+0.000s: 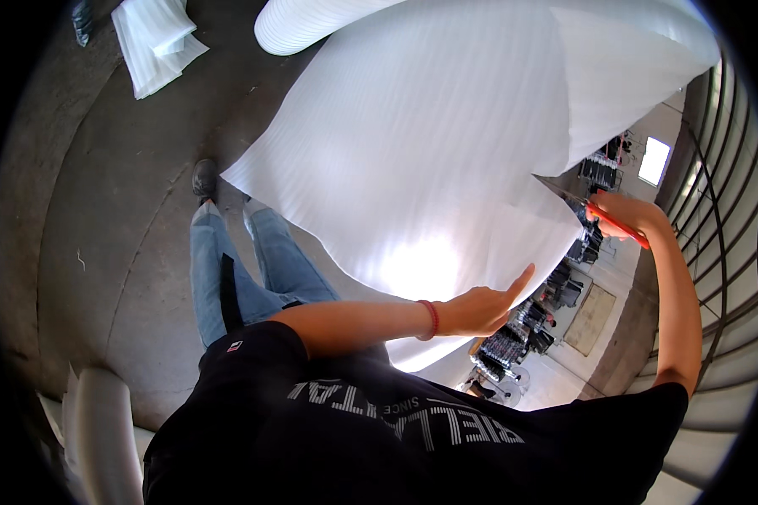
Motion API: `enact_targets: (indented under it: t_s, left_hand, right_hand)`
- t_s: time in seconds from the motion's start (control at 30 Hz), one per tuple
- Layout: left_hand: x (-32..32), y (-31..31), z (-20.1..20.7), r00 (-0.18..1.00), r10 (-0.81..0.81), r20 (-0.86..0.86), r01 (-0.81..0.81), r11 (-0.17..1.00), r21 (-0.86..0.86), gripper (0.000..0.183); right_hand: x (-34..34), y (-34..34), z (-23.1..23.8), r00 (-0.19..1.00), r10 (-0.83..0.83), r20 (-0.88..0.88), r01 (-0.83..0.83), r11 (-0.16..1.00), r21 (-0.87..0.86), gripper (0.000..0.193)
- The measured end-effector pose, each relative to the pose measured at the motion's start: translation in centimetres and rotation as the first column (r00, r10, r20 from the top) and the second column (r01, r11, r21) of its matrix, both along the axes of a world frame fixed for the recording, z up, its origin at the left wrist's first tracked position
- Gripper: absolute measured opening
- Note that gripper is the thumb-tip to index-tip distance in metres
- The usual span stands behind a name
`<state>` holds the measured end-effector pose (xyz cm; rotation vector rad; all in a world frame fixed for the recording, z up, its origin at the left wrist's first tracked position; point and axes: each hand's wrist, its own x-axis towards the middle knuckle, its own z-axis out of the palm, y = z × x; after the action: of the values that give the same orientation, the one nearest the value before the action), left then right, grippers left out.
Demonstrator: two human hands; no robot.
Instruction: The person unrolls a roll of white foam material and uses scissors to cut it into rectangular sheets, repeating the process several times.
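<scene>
A large sheet of white foam wrap [413,143] spreads out in front of me, its near part lifted. My left hand [478,311], with a red bracelet at the wrist, grips the sheet near its lower right edge. The index finger stretches out along it while the other fingers are curled; the thumb is hidden. My right hand [621,212] is raised at the right and closed around scissors with orange-red handles [621,227]. Their blades point left into a notch in the sheet's right edge. How far the blades are apart is too small to tell.
The foam roll [299,25] lies at the far side. Flat foam pieces [153,46] lie on the dark floor [101,210] at the far left. Pale rolled material [105,433] stands at the lower left. Racks with dark items [505,349] show in the background at right.
</scene>
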<state>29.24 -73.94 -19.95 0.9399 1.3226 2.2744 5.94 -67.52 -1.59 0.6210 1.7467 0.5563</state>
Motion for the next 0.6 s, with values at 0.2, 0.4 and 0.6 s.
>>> enact_targets:
  t_s: [0.2,0.4,0.6]
  left_hand:
    - [0.0,-0.7,0.8,0.998,-0.056,0.032,0.055,0.997,0.046,0.078]
    - [-0.6,-1.7,1.4,0.983,-0.151,0.101,0.143,0.986,0.087,0.078]
    - [-1.1,-2.4,1.8,0.971,-0.195,0.14,0.175,0.975,0.139,0.078]
  right_hand:
    - [0.3,0.7,-3.3,0.97,0.194,0.147,-0.173,0.974,-0.146,0.007]
    - [-0.6,0.8,-6.0,0.935,0.265,0.235,-0.233,0.96,-0.156,0.013]
    - [-0.6,-0.6,-7.7,0.954,0.226,0.199,-0.225,0.974,-0.028,0.018]
